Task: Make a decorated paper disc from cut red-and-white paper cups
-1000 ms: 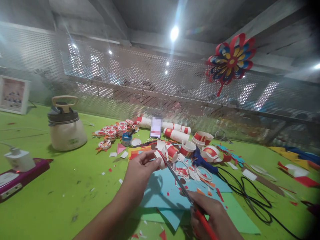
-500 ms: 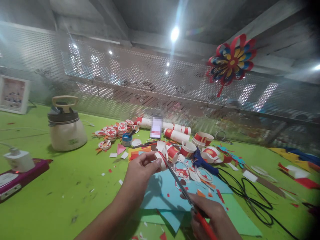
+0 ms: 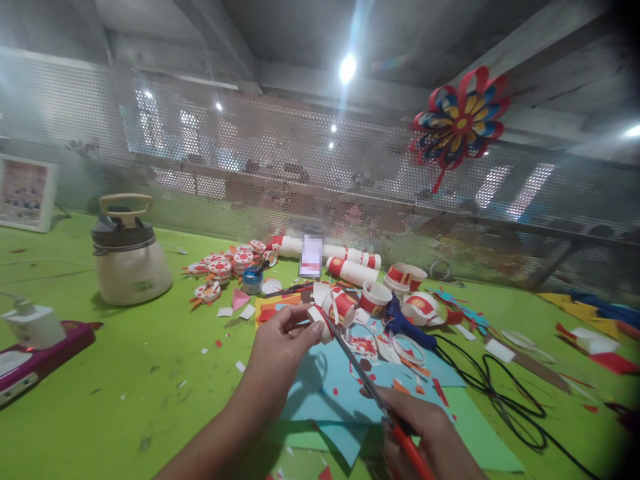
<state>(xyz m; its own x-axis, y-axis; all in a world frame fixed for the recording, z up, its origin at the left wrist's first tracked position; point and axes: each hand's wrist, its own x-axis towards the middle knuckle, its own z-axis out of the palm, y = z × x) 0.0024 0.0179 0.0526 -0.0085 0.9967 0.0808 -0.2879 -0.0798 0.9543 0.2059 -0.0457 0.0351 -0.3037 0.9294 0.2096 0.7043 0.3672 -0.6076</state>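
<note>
Between the thumb and fingers of my left hand (image 3: 283,343) is a white and red piece of paper cup (image 3: 320,320), held over blue sheets (image 3: 325,393). My right hand (image 3: 425,427) grips red-handled scissors (image 3: 367,383), whose blades reach up and left to the edge of that piece. The blades look close together, and a thin white strip curls up beside their tips. Just behind lie a paper cup on its side (image 3: 340,305) and an upright cup (image 3: 376,298). Red and white scraps (image 3: 363,343) are scattered right of the blades.
A blue glue gun (image 3: 407,327) trails a looping black cable (image 3: 500,393) at right. Behind are stacked cups (image 3: 353,272), a phone (image 3: 311,257), a glue pot (image 3: 253,280) and red-white discs (image 3: 220,267). At left stand a jug (image 3: 130,263) and a purple power strip (image 3: 50,357).
A thin white strip now stands up and curls near the scissor tips, over the lying cup. The hands stay nearly in place, and the view shifts slightly.
</note>
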